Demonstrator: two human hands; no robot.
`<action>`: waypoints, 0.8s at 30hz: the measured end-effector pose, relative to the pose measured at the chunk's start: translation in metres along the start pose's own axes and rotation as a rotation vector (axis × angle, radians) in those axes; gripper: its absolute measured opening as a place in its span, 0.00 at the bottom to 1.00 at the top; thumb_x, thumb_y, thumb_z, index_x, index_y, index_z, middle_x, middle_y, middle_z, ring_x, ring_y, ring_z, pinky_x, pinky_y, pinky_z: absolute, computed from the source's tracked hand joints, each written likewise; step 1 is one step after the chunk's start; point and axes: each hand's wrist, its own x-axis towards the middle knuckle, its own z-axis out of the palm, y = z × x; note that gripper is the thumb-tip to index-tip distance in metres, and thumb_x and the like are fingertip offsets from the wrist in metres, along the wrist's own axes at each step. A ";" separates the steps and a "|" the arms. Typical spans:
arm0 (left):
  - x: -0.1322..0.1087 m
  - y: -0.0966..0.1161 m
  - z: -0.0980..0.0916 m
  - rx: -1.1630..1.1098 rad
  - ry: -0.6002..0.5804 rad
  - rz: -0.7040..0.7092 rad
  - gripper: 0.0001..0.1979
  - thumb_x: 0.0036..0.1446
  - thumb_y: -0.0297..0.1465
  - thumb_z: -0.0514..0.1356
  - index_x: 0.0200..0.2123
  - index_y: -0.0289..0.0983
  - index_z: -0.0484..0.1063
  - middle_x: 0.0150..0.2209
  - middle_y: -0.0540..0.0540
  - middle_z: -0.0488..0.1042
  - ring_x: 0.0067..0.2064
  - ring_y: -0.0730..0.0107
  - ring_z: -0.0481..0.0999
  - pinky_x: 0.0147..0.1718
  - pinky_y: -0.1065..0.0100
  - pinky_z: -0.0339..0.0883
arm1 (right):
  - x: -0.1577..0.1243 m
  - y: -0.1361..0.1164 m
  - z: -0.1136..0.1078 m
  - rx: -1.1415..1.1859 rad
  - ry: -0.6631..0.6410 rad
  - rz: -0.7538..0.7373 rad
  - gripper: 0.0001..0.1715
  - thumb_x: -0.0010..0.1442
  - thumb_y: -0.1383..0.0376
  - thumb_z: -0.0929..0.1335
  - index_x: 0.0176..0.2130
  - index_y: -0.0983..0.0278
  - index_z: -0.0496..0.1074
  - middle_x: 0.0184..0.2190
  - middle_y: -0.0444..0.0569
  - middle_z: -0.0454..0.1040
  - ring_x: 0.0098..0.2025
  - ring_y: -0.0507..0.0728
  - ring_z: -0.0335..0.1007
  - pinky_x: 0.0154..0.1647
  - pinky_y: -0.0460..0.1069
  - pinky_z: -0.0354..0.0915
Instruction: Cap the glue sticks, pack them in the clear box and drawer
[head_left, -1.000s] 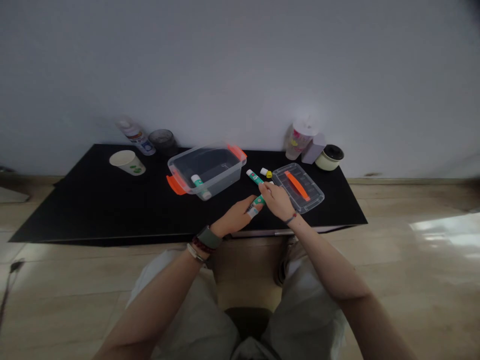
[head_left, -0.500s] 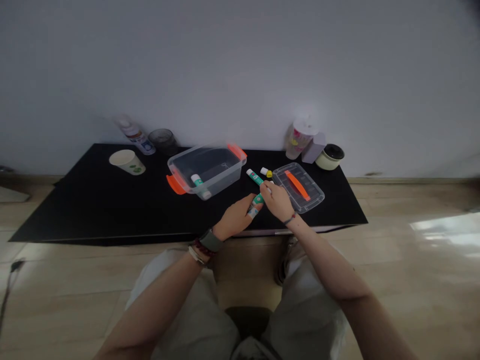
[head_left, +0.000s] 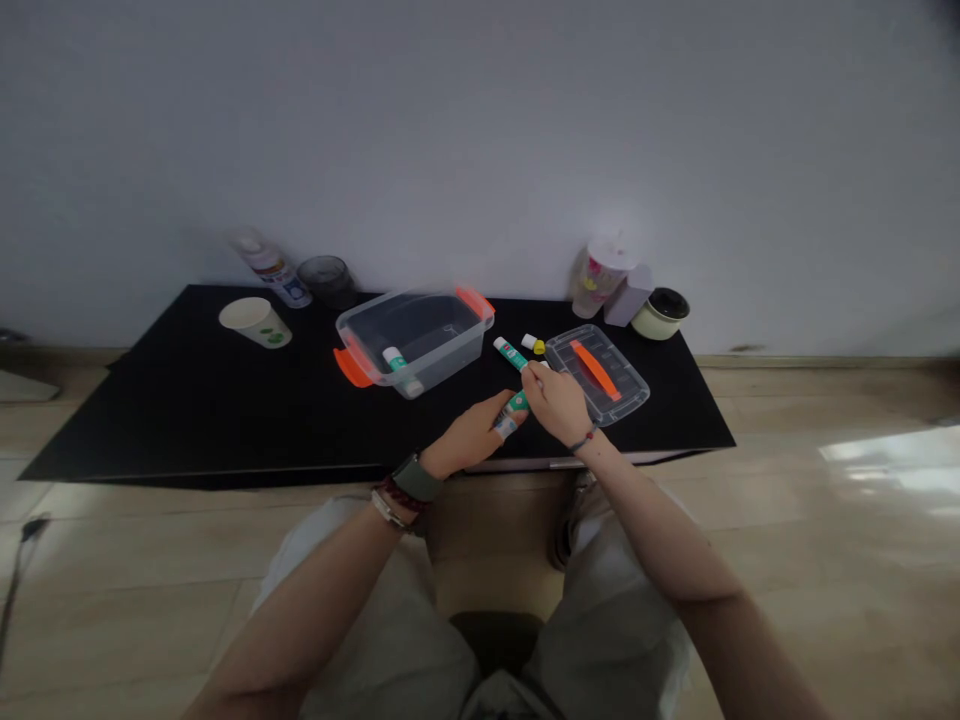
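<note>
My left hand (head_left: 471,436) is closed around a green-and-white glue stick (head_left: 512,413) near the table's front edge. The fingers of my right hand (head_left: 559,402) are pinched at the upper end of that stick, and they hide it. Just behind my right hand lies a second green glue stick (head_left: 510,352). Beside it is a small white-and-yellow tube (head_left: 533,344). To the left stands a clear plastic box (head_left: 450,357) with orange latches and no lid on. A further green-and-white glue stick (head_left: 396,360) leans inside its near left corner.
The box's clear lid (head_left: 634,392), with an orange handle, lies right of my hands. Along the wall stand a spray bottle (head_left: 276,276), a dark cup (head_left: 328,283), a lidded tumbler (head_left: 596,280), a pale box (head_left: 628,297) and a cream pot (head_left: 658,317). A paper cup (head_left: 255,325) tilts at left.
Both hands stay nearly where they were, still on the glue stick. My left wrist has shifted very slightly. The other things have not moved.
</note>
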 end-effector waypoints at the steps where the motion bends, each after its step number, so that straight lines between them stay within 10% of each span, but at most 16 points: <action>1: 0.001 -0.002 0.000 0.045 0.009 0.005 0.13 0.64 0.43 0.54 0.38 0.38 0.68 0.30 0.48 0.73 0.31 0.67 0.72 0.32 0.67 0.64 | 0.000 0.001 0.002 -0.005 -0.004 0.001 0.18 0.70 0.60 0.58 0.35 0.61 0.71 0.25 0.46 0.73 0.26 0.53 0.66 0.27 0.47 0.47; 14: 0.000 0.023 -0.029 0.054 0.233 0.197 0.30 0.58 0.33 0.62 0.64 0.41 0.61 0.49 0.43 0.77 0.47 0.62 0.77 0.49 0.62 0.69 | -0.005 0.002 -0.001 0.400 0.152 -0.337 0.25 0.70 0.49 0.58 0.55 0.64 0.64 0.44 0.54 0.73 0.32 0.55 0.68 0.35 0.50 0.64; 20: 0.033 0.010 -0.105 0.093 0.607 0.087 0.39 0.61 0.35 0.59 0.71 0.43 0.45 0.59 0.41 0.68 0.48 0.63 0.75 0.47 0.65 0.69 | -0.004 0.009 -0.004 0.379 0.154 -0.305 0.29 0.71 0.51 0.56 0.64 0.62 0.56 0.46 0.53 0.72 0.32 0.54 0.66 0.34 0.50 0.65; 24: 0.058 -0.012 -0.151 0.360 0.666 -0.149 0.33 0.60 0.34 0.61 0.66 0.43 0.55 0.50 0.44 0.74 0.49 0.57 0.75 0.47 0.63 0.67 | -0.005 0.009 -0.008 0.283 0.135 -0.336 0.27 0.70 0.53 0.58 0.62 0.62 0.60 0.45 0.54 0.73 0.36 0.56 0.69 0.35 0.49 0.65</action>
